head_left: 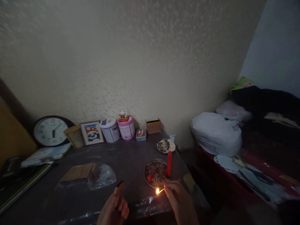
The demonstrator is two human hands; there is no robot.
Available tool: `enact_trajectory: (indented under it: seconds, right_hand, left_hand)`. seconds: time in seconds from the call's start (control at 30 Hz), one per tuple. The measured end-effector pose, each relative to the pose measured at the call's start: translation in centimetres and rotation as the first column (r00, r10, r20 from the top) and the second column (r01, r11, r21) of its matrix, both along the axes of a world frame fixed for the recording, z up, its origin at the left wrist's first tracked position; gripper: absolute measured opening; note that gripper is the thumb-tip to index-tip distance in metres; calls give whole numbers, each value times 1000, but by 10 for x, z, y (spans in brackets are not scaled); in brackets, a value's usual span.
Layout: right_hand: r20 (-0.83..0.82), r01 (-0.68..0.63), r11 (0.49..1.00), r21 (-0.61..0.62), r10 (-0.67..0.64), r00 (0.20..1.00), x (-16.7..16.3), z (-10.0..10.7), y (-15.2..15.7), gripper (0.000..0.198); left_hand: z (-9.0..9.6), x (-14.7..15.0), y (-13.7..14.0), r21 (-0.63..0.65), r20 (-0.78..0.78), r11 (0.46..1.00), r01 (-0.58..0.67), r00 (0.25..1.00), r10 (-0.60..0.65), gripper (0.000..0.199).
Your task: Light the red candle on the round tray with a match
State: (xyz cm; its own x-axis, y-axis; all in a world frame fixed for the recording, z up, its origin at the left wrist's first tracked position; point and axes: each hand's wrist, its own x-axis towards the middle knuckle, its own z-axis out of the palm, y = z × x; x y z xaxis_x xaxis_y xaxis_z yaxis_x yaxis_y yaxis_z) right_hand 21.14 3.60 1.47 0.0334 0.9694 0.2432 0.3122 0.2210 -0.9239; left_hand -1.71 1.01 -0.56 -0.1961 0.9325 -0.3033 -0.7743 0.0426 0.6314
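My right hand (pixel 177 197) pinches a burning match (pixel 160 191), its flame just in front of a round metal dish (pixel 152 181). A red candle (pixel 169 163) stands upright, unlit, at the dish's right side. My left hand (pixel 114 209) grips a matchbox (pixel 118 187) held up near the table's front edge. Farther back, a second small plate (pixel 158 149) carries several matches (pixel 167 145).
On the dark table (pixel 122 156) lies a plastic bag of wooden sticks (pixel 81 173). Along the wall stand a clock (pixel 50 131), a framed picture (pixel 92 132), two tins (pixel 118 128) and a cardboard box (pixel 153 126). White bags (pixel 215 132) sit on a bed at right.
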Motion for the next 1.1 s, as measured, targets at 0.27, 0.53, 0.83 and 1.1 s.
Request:
enact_trajectory:
  seconds: [0.27, 0.53, 0.83, 1.1]
  right_hand:
    - [17, 2, 1000, -1, -2, 1000, 0, -6, 1, 25]
    - [28, 19, 998, -60, -17, 999, 1, 2, 0, 26]
    - [-3, 36, 988, -148, -37, 999, -8, 9, 5, 26]
    - [-127, 95, 991, -95, -107, 986, -20, 9, 16, 19]
  left_hand:
    - [2, 3, -2, 70, 30, 998, -7, 1000, 5, 29]
    - [0, 0, -2, 52, 16, 999, 1, 1000, -2, 37]
    - [4, 0, -1, 64, 25, 998, -4, 1000, 2, 37]
    - [2, -4, 3, 92, 33, 994, 50, 998, -53, 35]
